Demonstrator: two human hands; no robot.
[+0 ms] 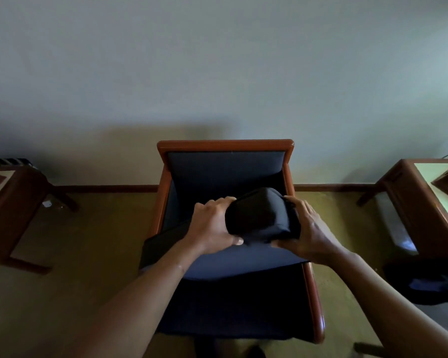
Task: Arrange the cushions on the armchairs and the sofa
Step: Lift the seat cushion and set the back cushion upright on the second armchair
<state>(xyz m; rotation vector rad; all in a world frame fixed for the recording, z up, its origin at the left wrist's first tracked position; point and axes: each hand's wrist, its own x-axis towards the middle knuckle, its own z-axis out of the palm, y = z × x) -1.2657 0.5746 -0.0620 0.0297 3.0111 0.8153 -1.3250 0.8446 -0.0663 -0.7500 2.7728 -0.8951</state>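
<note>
A wooden-framed armchair (pixel 225 146) with dark blue upholstery stands against the wall in the middle of the view. A small black cushion (pixel 261 215) is held above its seat. My left hand (pixel 212 226) grips the cushion's left side. My right hand (pixel 308 228) grips its right side. Below them, a large blue seat cushion (pixel 233 262) lies skewed on the chair, its left corner sticking out over the left armrest.
A dark wooden side table (pixel 13 202) stands at the left. Another wooden table (pixel 424 202) with a pale top is at the right. A dark bag (pixel 424 282) lies on the olive carpet beside the chair's right arm.
</note>
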